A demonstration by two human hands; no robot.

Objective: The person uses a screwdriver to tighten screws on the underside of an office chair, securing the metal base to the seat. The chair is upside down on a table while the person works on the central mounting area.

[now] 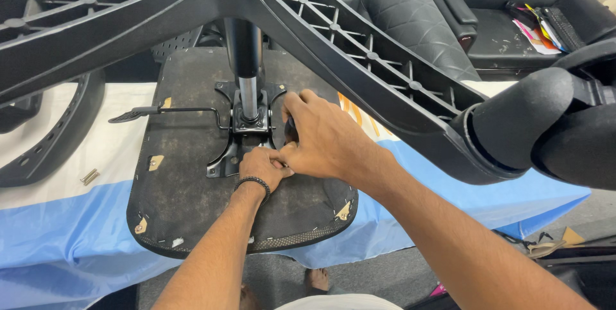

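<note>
An upturned office chair seat [186,188] lies on a blue and white cloth, its black fabric underside facing up. A black metal mechanism plate [247,117] with a gas lift cylinder [247,60] is fixed at its centre. The black star base [321,34] with a castor [526,124] looms over it. My right hand [324,140] grips a dark tool handle by the plate's right side. My left hand [262,167], with a black wristband, has its fingers pinched closed at the plate's lower edge, touching the right hand. What it pinches is hidden.
A lever [138,114] sticks out left of the plate. Loose bolts [90,176] lie on the cloth at left beside a curved black chair part [58,137]. Black quilted chairs [417,21] stand behind. Bare feet [314,279] show below the table edge [385,246].
</note>
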